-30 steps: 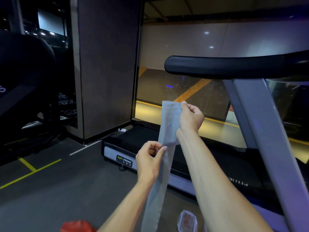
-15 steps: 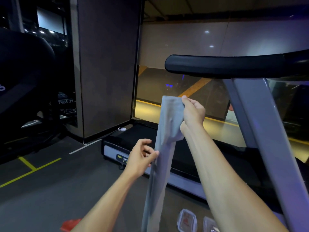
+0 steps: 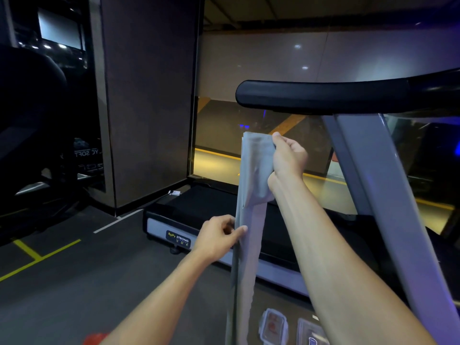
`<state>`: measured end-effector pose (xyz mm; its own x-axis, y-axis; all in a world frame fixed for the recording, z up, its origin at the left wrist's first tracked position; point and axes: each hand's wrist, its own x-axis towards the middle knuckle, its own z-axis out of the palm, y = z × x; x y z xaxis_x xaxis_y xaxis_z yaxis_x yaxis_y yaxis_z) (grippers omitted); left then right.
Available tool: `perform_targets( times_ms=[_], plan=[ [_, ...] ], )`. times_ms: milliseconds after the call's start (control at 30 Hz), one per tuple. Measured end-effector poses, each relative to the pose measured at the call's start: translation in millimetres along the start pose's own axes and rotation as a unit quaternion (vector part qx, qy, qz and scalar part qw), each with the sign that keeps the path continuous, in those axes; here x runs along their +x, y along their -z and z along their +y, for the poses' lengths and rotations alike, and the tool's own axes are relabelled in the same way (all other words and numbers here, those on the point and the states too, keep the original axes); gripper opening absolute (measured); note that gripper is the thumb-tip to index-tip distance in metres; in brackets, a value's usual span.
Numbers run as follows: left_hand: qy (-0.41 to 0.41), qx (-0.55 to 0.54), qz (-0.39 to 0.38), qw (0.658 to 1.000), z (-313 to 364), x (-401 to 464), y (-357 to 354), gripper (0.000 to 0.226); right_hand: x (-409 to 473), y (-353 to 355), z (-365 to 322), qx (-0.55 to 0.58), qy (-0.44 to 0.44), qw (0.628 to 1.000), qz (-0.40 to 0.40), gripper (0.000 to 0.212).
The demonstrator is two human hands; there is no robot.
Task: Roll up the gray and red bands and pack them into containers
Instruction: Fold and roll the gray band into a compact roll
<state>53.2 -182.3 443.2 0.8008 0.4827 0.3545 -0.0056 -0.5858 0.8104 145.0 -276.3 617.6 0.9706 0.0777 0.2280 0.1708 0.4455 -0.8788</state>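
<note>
A long gray band (image 3: 250, 245) hangs straight down in front of me, its top folded over. My right hand (image 3: 288, 156) grips the folded top end, held up at chest height. Lower down, my left hand (image 3: 219, 236) pinches the band's left edge between thumb and fingers. The red band (image 3: 94, 338) lies on the floor at the bottom left, partly hidden by my left forearm. Two clear plastic containers (image 3: 273, 327) sit on the floor near the bottom edge, right of the hanging band.
A treadmill (image 3: 189, 215) with a black handrail (image 3: 323, 97) and gray upright (image 3: 388, 195) stands right in front. A brown pillar (image 3: 149, 108) rises at the left. The dark floor bears yellow line markings (image 3: 37, 257). Dark gym gear fills the far left.
My left hand went from holding the band higher up, let go briefly, and now pinches its left edge lower down. My right hand has bunched the top end more.
</note>
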Motion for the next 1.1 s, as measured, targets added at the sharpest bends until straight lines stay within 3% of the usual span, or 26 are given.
perform_targets(
  times_ms=[167,400,667,800,967,1033,1100],
  plan=[
    [-0.007,0.041,0.036,0.998,-0.7,-2.5,-11.3,0.035,-0.1,1.4,-1.9,-0.002,0.012,1.000,0.015,0.015],
    [-0.020,0.044,0.006,0.999,-13.8,0.1,-10.5,0.031,-2.0,-2.4,-0.2,-0.007,0.020,1.000,0.020,0.014],
    [0.048,-0.061,-0.002,0.997,-18.7,-11.0,-5.6,0.050,-5.2,-8.2,3.1,0.005,0.010,0.999,0.032,0.012],
    [0.070,-0.145,0.017,0.987,-19.5,-22.2,-14.2,0.039,-10.0,-12.5,7.9,0.014,-0.002,0.999,0.037,0.012],
    [0.055,-0.114,0.038,0.991,-24.7,-27.2,-15.3,0.026,-12.7,-13.9,9.0,0.009,-0.004,0.999,0.034,0.014],
    [0.038,-0.070,0.073,0.994,-26.0,-27.8,-13.3,0.009,-13.9,-13.7,8.1,0.007,-0.002,0.999,0.033,0.014],
    [0.023,-0.040,0.123,0.991,-25.2,-29.3,-13.5,0.028,-15.2,-13.7,6.5,0.005,-0.001,1.000,0.031,0.014]
  ],
)
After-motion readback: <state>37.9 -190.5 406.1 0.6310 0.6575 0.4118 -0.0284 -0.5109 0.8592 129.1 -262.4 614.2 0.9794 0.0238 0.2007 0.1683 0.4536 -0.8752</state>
